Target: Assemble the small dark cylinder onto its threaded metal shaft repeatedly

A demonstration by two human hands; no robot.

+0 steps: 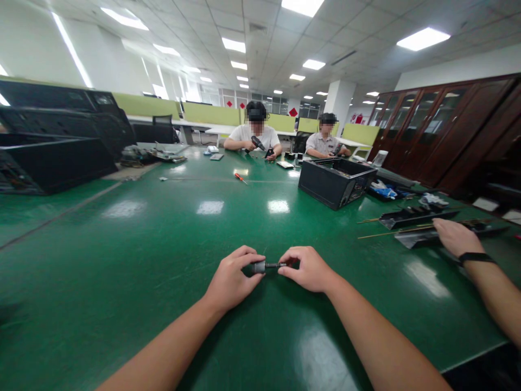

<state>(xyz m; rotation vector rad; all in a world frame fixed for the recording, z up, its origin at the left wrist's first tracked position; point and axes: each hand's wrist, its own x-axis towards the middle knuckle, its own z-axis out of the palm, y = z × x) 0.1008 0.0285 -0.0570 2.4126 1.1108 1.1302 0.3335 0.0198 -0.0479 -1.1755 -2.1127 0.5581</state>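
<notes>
Low over the green table, my left hand [233, 275] pinches the thick end of a dark grey cylindrical part with a thin shaft [259, 266]. Its exact kind is too small to tell. The shaft points right, lying roughly level. At its far tip, the thumb and fingers of my right hand [306, 266] close on the thin end. Both hands face each other, with a short length of shaft showing between them. Part of the thick end is hidden behind my left fingers.
A black computer case [325, 184] stands beyond my right hand. Another person's hand [458, 237] rests by metal channels holding thin rods [423, 234] at right. An orange screwdriver [240, 177] lies ahead. More dark cases [77, 163] stand left. Two people [254, 138] sit opposite.
</notes>
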